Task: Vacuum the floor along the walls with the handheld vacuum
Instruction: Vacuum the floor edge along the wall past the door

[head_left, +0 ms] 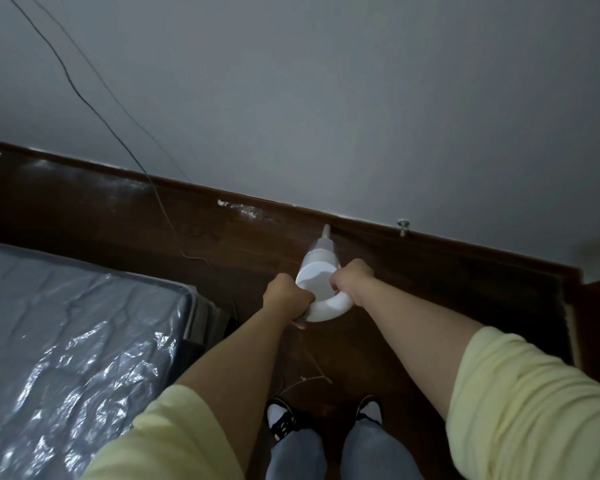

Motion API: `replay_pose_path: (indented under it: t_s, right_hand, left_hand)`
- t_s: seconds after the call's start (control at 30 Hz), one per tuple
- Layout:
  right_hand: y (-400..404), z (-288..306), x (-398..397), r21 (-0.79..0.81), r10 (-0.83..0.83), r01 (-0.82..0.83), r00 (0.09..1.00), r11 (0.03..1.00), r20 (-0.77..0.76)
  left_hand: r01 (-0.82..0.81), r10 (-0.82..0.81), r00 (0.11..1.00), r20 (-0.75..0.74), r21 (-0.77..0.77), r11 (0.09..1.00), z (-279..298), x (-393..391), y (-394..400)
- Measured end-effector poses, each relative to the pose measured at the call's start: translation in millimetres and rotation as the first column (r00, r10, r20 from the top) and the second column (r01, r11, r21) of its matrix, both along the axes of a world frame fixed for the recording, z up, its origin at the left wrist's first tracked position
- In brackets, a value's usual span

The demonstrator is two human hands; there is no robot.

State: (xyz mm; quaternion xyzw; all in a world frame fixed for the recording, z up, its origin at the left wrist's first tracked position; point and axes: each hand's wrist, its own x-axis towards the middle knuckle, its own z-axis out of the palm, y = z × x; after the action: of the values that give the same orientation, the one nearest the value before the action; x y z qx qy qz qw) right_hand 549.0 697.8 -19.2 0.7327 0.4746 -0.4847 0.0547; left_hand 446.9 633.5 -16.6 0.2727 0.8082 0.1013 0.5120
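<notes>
Handheld vacuum gripped by both hands.

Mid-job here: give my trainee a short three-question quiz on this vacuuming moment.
1. True or false: both hands grip the white handheld vacuum.
2. The nozzle points at: A) the mattress, B) the foot of the wall, C) the shoes.
3. Which side of the view holds the plastic-wrapped mattress?

Key:
1. True; the left hand and the right hand are both on it.
2. B.
3. The left.
</notes>
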Motion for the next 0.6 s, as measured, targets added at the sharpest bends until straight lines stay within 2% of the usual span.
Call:
replay_pose_path:
  t_s: [0.27,0.6]
  right_hand:
    - [1,-2,-43,0.002,-0.004,0.004,1.0,1.0,-0.019]
    - [4,0,-26,-0.002,-0.083,0.083,0.996,0.997,0.025]
  left_hand:
    - [-0.036,0.036,0.999,0.012,0.001,0.999,-1,-43,0]
    - [0.085,-0.085,0.995,0.054,-0.005,0.996,1,-36,14]
